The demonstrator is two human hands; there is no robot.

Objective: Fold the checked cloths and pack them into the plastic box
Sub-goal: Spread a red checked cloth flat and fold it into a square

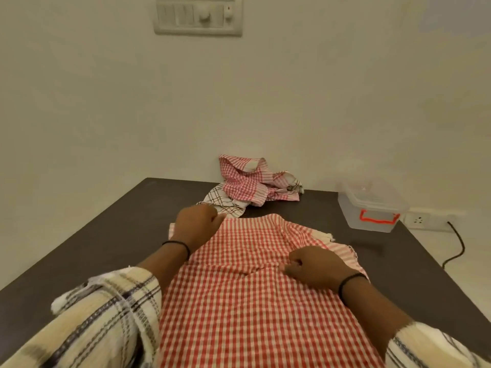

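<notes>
Two hands on one red-checked cloth [255, 309], spread flat along the desk [111, 235] from near edge toward the middle. Left hand [198, 224] at cloth's far left corner, fingers curled in, seemingly pinching the corner — exact grip hidden behind knuckles. Right hand [316, 266] on the right-hand side, fingers [293, 261] curled, bunching a ridge of fabric; can't tell whether thumb is under the cloth. Far right part rumpled, pale fringe showing. Heap of unfolded cloths [252, 184] at far edge against wall, red-check plus a white w/ dark lines. Plastic box [372, 208] near far right corner, clear, orange latch, apparently lidded; contents not readable. Handling, as judged: thin, light, limp cotton, zero stiffness, so sags and creases wherever unsupported. Not fragile, not slippery; likely drags a bit on dark desk top. Best held at corners or along hems, both hands, keeping edge taut while carrying over; smoothing w/ flat palm after. Mid-panel grabs just bunch it. Once folded, pick up from beneath so layers don't slide apart.
</notes>
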